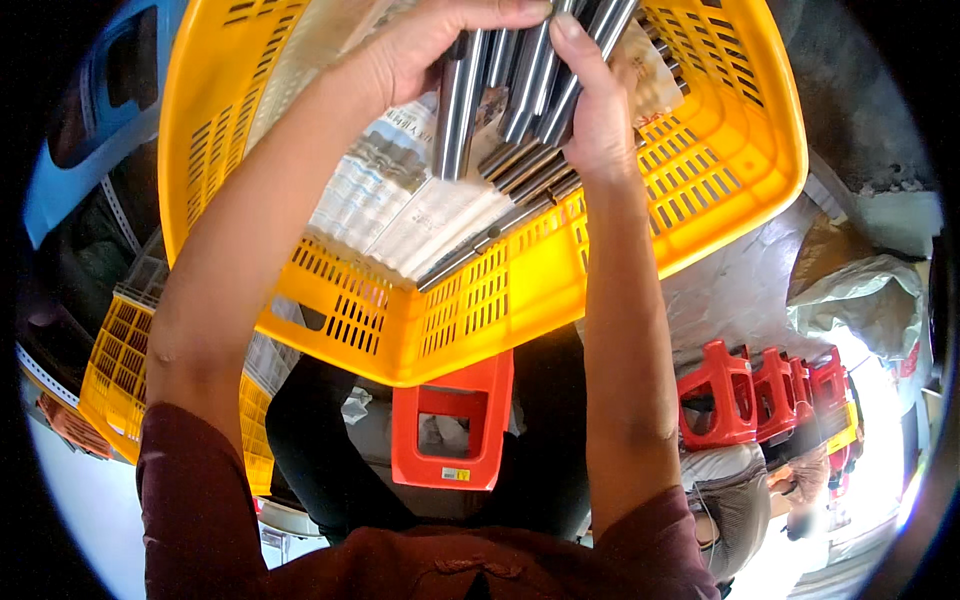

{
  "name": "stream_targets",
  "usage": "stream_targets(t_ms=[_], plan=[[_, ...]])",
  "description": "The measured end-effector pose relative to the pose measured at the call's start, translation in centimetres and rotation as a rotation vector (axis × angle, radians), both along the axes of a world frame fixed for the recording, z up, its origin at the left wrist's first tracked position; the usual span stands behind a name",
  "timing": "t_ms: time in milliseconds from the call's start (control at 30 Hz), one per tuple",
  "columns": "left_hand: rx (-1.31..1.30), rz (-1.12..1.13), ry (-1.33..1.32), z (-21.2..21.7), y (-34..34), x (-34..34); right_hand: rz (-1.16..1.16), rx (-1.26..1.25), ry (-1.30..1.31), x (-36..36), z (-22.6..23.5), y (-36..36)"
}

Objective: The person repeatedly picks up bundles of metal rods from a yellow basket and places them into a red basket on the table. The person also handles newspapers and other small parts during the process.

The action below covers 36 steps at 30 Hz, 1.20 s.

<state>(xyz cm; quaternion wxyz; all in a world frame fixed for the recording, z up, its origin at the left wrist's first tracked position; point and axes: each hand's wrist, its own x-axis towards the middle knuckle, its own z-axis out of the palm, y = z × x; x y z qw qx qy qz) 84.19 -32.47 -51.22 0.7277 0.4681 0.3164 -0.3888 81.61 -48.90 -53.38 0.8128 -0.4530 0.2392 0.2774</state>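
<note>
A bundle of shiny, round metal rods [528, 95] is gripped between my two hands above a yellow plastic crate [690, 262]. My left hand [425, 45] closes round the bundle's left side, its fingers reaching across toward the top edge. On the right side, my right hand [603, 115] is closed with the thumb pressed along the rods. Whether they are hollow cannot be made out. More metal rods [530, 172] lie inside the crate along its right part, below the bundle. Printed paper [395, 215] lines the crate's bottom.
A red plastic stool [450, 472] stands between my legs under the crate's near corner. Several red stools [715, 397] line up at the right, near a clear plastic bag [868, 300]. Another yellow crate [112, 372] is at the lower left, below a blue plastic object [105, 130].
</note>
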Motion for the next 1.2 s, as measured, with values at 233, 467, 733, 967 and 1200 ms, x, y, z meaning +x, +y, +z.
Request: stream_targets(t_ms=[233, 467, 733, 967, 1200], plan=[[-0.005, 0.124, -0.009, 9.5, 3.9, -12.1, 0.282, -0.215, -0.006, -8.6, 10.3, 2.3], [0.047, 0.401, -0.066, 26.0, 6.2, -24.0, 0.461, -0.148, 0.106, -17.0, 27.0, 5.7], [0.060, 0.716, -0.134, 46.3, 8.0, -35.2, 0.689, -0.178, 0.037, -24.7, 44.0, 7.4], [0.068, 1.169, -0.303, 56.1, 4.4, -42.6, 1.020, -0.052, -0.105, -26.6, 52.7, 8.3], [0.089, 1.555, -0.277, 56.2, -0.7, -48.9, 1.455, -0.063, -0.247, -30.3, 58.3, 12.5]])
